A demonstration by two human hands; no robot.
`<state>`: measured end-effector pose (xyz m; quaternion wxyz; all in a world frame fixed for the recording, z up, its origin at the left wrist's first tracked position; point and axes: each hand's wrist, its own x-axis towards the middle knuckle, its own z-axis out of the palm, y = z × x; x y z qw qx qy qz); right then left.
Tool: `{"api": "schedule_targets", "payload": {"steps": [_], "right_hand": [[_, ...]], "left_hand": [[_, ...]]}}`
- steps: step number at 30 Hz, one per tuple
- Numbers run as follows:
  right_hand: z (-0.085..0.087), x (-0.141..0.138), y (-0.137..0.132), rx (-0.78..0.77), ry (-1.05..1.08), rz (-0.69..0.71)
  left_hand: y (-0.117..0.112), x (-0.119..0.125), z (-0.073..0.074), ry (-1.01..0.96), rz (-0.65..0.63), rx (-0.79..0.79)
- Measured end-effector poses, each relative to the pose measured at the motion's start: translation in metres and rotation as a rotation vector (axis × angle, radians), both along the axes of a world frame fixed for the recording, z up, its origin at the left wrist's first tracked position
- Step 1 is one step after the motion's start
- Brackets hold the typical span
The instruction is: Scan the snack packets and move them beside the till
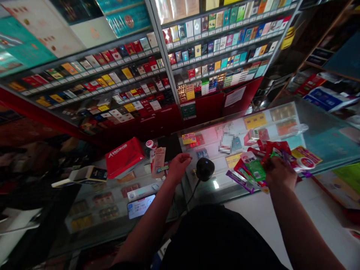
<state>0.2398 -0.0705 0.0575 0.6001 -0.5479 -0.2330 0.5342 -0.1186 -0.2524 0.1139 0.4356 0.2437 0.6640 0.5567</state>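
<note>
— Two glass counters (323, 131) meet at a corner here, with packets showing under the panes. Behind them a wall of shelves (157, 63) is lined with small coloured boxes, red panels below.

— What lies on the glass?

— On the left a red box (123, 156), a white card reader (81, 175) beside it, and a phone (140, 206) with a lit screen near the edge. A black scanner (205, 168) stands at the corner, its cord hanging down. The room is dim; the far left is too dark to read.

— And the hands?

— The left hand (178, 167) reaches forward, fingers curled loosely downward, hovering just beside the scanner and a strip of paper packets (159, 161). Whether it touches anything I cannot tell. The right hand (279, 173) is closed around a fanned bunch of red and green sachets (257, 165), held over the right counter, near a small round tin (305, 162).

— Arm pose?

— Both forearms stretch outward from the body, bare, palms down.
</note>
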Motion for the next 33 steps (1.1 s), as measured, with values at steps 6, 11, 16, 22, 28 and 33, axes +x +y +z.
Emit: {"api": "schedule_targets", "payload": {"steps": [6,11,16,22,28,33], "right_hand": [[0.052,-0.097,-0.018,0.077,-0.09,0.21],[0.064,-0.166,-0.042,0.089,-0.109,0.621],[0.065,-0.219,-0.061,0.179,-0.246,0.933],[0.073,-0.264,-0.077,0.343,-0.456,1.146],[0.071,-0.286,-0.083,0.337,-0.543,1.218],[0.065,-0.292,-0.086,0.332,-0.59,1.238]], "left_hand": [[-0.013,-0.072,-0.011,0.414,0.151,-0.114],[-0.015,-0.149,-0.021,0.641,0.24,-0.198],[-0.004,-0.201,-0.026,0.954,0.157,-0.321],[0.011,-0.23,-0.033,1.248,-0.052,-0.711],[0.019,-0.255,-0.043,1.273,-0.206,-0.814],[0.021,-0.267,-0.052,1.322,-0.262,-0.838]]}}
